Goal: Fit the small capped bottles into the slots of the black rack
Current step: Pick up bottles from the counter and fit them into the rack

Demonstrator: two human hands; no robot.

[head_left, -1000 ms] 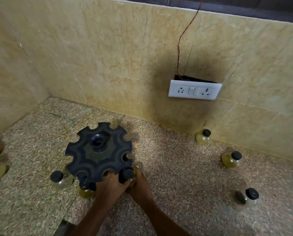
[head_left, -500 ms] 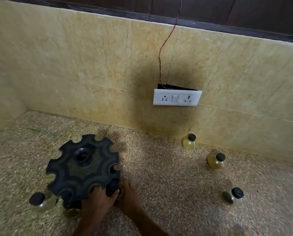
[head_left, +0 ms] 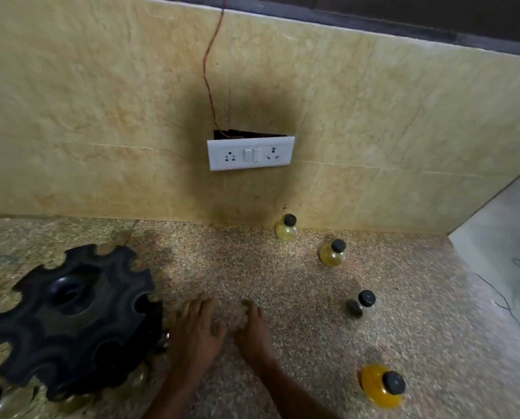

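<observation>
Both hands are lying palm-down, fingers loosely spread, holding nothing: left hand [head_left: 196, 329] at the black rack's [head_left: 71, 322] 3 o'clock, right hand [head_left: 254, 331] beside it, fingers pointing to 12 o'clock.

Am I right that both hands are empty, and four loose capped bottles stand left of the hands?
Not quite: in the head view both hands, left hand and right hand, are empty, but the four loose capped bottles stand right of the hands.
</observation>
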